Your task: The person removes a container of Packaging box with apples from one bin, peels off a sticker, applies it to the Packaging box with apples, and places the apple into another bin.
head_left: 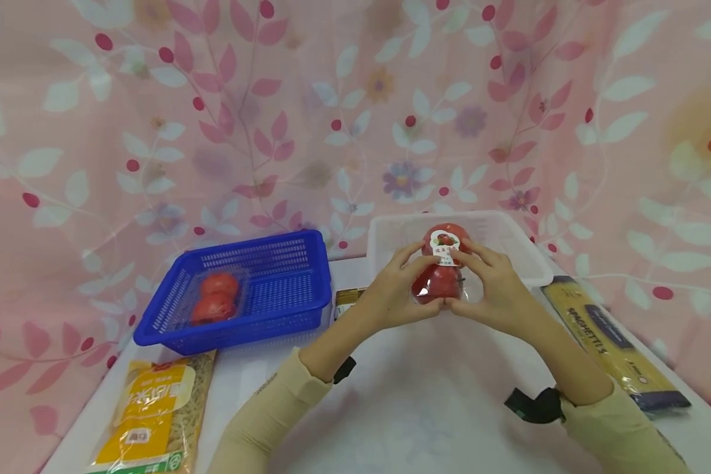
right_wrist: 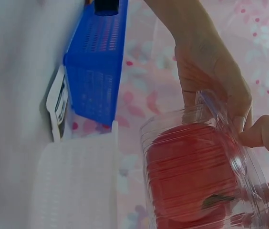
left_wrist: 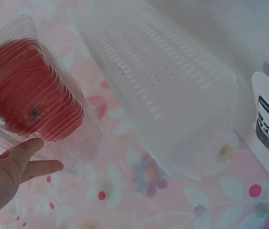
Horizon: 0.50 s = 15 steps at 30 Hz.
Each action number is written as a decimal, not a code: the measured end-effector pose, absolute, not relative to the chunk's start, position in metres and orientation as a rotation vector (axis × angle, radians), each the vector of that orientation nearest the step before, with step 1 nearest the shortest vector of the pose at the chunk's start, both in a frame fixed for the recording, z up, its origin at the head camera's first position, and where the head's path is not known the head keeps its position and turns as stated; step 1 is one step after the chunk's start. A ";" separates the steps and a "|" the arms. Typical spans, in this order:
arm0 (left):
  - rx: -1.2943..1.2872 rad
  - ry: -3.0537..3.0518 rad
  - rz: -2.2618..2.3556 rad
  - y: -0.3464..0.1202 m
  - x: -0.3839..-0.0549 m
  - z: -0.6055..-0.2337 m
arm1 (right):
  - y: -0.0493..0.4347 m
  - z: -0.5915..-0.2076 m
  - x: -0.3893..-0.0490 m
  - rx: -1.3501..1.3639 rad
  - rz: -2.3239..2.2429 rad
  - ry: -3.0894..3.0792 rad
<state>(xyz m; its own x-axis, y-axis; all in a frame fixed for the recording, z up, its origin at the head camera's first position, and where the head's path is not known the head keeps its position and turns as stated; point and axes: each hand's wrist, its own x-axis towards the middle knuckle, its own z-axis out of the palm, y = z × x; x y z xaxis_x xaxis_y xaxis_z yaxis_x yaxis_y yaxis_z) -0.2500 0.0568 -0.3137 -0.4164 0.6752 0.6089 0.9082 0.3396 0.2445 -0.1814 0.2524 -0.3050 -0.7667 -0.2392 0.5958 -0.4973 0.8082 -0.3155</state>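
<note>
Both of my hands hold up a clear plastic clamshell of tomatoes (head_left: 437,282), with a white label on its top. My left hand (head_left: 395,291) grips the left side and my right hand (head_left: 498,296) grips the right side, thumbs meeting at the near edge. The pack is tilted and held in the air in front of the white basket (head_left: 385,236). In the right wrist view, red tomatoes (right_wrist: 191,167) with a dark green stem show through the ribbed plastic. Some fingers are hidden behind the pack.
On the left stands a blue basket (head_left: 178,339) holding another tomato pack (head_left: 218,299). A yellow food bag (head_left: 154,411) lies before it. A spaghetti bag (head_left: 613,342) lies at the right edge. A white, brown-printed package (head_left: 346,299) sits between the baskets. A floral curtain (head_left: 343,118) hangs behind.
</note>
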 end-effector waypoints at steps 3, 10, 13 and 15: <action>-1.403 -2.222 -0.789 0.069 -0.261 -0.315 | 0.263 -0.302 -0.189 0.535 0.616 -2.471; -1.412 -2.246 -0.786 0.096 -0.284 -0.316 | 0.289 -0.300 -0.209 0.555 0.548 -2.488; -1.410 -2.262 -0.785 0.106 -0.292 -0.316 | 0.299 -0.300 -0.218 0.570 0.530 -2.495; -1.407 -2.273 -0.790 0.112 -0.298 -0.318 | 0.306 -0.301 -0.224 0.571 0.526 -2.515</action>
<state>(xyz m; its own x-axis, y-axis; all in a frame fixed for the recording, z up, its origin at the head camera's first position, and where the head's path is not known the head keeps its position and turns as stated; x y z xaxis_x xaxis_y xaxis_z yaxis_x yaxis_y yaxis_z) -0.2980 0.1119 -0.3175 -0.4444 0.6992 0.5600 0.8958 0.3509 0.2728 -0.2241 0.3059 -0.3007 -0.7849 -0.2907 0.5473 -0.4857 0.8371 -0.2519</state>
